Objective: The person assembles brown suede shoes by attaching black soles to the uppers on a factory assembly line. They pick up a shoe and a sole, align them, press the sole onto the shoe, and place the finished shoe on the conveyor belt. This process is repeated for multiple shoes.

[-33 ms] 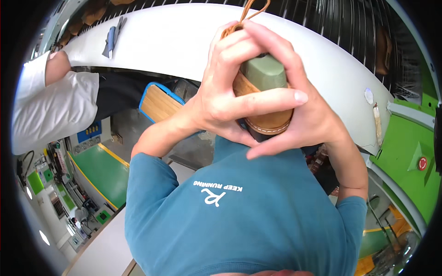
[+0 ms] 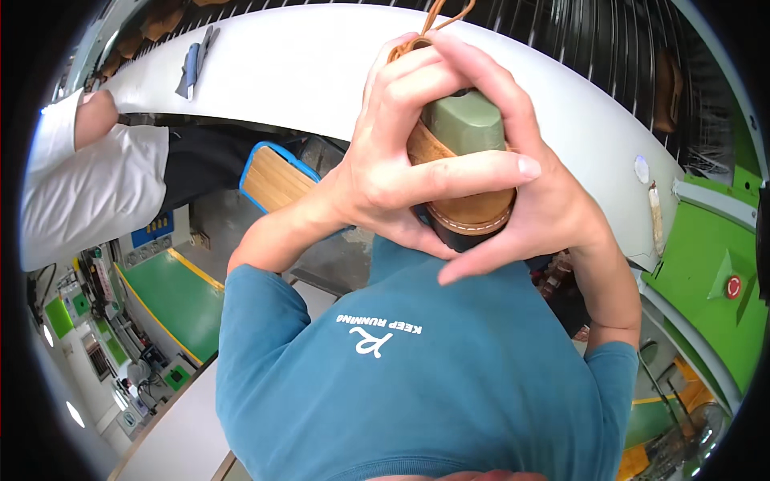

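Both hands grip a tan leather shoe (image 2: 473,210), held in front of my chest with its heel end toward me. A green shoe last (image 2: 473,120) fills its opening, and white stitching runs above the dark sole edge. My left hand (image 2: 393,160) is wrapped round the left side, one finger stretched across the heel. My right hand (image 2: 553,188) closes round the right side, its fingers arching over the top toward the far end. Orange-brown laces (image 2: 433,18) stick up beyond my fingers. The toe is hidden behind the hands.
A white curved work surface (image 2: 281,52) lies beyond the shoe, with a blue-handled tool (image 2: 191,70) on it. Another person's white sleeve (image 2: 96,184) is at left, near a wooden stool seat (image 2: 277,178). At right stand a pale stick (image 2: 657,216) and a green panel with a red button (image 2: 733,287).
My right hand and the shoe sit very slightly further right. The grip of both hands is the same.
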Motion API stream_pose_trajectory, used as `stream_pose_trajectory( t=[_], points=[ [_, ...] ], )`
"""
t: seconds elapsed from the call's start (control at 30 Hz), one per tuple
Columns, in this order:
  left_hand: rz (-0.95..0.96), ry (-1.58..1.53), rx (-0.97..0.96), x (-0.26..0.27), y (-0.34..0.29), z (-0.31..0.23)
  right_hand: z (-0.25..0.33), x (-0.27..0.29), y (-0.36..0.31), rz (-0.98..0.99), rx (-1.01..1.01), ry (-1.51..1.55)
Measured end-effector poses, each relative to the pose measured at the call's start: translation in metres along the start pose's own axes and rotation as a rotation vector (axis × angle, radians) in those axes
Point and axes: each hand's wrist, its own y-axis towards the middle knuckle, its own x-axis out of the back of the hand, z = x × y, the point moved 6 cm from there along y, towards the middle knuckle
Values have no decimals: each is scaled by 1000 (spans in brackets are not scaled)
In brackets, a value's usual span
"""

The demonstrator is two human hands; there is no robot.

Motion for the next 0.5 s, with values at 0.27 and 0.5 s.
stream_pose_trajectory(
  t=[0.27,0.5],
  points=[
    [-94,-21,-92,7,13,16,4,12,23,-48,30,-150],
    [-67,55,42,-16,14,10,-16,15,-4,-175,28,-163]
  ],
)
